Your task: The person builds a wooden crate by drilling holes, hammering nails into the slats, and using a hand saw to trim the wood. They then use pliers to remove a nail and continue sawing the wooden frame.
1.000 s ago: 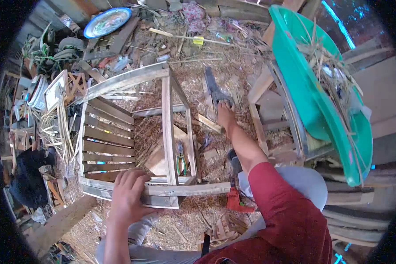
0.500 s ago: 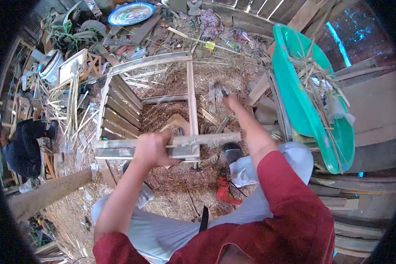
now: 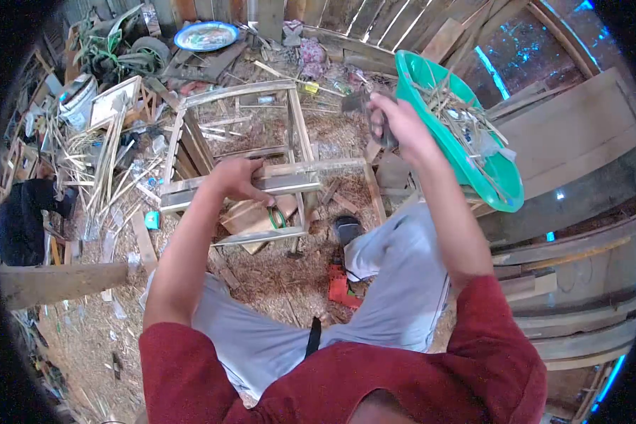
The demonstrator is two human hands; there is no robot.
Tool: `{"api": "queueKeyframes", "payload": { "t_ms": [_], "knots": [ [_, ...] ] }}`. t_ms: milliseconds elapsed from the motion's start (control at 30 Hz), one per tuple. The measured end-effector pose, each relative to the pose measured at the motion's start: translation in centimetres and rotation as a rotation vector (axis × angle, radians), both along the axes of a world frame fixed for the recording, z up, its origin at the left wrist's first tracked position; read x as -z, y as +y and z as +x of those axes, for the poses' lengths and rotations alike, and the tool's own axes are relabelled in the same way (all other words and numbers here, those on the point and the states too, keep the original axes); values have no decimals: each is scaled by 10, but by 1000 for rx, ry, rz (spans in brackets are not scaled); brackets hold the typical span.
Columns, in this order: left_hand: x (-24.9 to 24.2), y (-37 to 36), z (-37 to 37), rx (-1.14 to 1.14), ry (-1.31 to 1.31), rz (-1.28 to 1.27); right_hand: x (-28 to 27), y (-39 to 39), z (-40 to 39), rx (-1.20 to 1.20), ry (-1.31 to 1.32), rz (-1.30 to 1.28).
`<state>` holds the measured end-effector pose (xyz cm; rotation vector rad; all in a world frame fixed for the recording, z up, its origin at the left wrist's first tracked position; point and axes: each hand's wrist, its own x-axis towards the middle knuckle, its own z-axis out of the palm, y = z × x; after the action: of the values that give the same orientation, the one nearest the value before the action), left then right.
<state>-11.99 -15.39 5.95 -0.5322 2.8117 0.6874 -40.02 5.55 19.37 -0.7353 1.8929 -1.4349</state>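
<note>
The handsaw (image 3: 353, 104) has risen, its handle (image 3: 386, 137) within the right fingers (image 3: 383, 104).

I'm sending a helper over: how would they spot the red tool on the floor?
Find the wooden frame under the left hand. Nearer the wearer, beside the dark shoe, lies the red tool. Its bright colour sets it apart from the tan wood shavings.

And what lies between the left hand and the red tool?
In the head view, from the left hand to the red tool: green handles, the wooden frame's lower rail, then wood shavings.
</note>
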Motion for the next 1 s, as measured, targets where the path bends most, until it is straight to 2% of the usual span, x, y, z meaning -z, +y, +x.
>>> {"api": "queueKeyframes", "payload": {
  "t_ms": [133,300,433,533,633,767,867,933,1000],
  "knots": [
    [-5,11,6,-74,-18,-110,-1,61,90,171,-32,-132],
    [-8,27,17,-100,8,-162,-1,104,147,197,-12,-264],
    [-15,35,38,-178,46,-138,-12,119,171,164,-5,-316],
    [-32,45,58,-166,-50,-141,-7,124,183,107,-6,-318],
    [-24,58,76,-241,47,-89,-5,123,202,79,22,-285],
    [-28,66,85,-244,21,-113,5,128,220,111,45,-238],
    [-44,72,87,-280,31,-66,16,144,233,120,31,-407],
    [-57,78,89,-318,93,3,19,157,234,101,48,-404],
    [-56,79,90,-333,45,-32,18,166,237,69,66,-382]
  ]
}}
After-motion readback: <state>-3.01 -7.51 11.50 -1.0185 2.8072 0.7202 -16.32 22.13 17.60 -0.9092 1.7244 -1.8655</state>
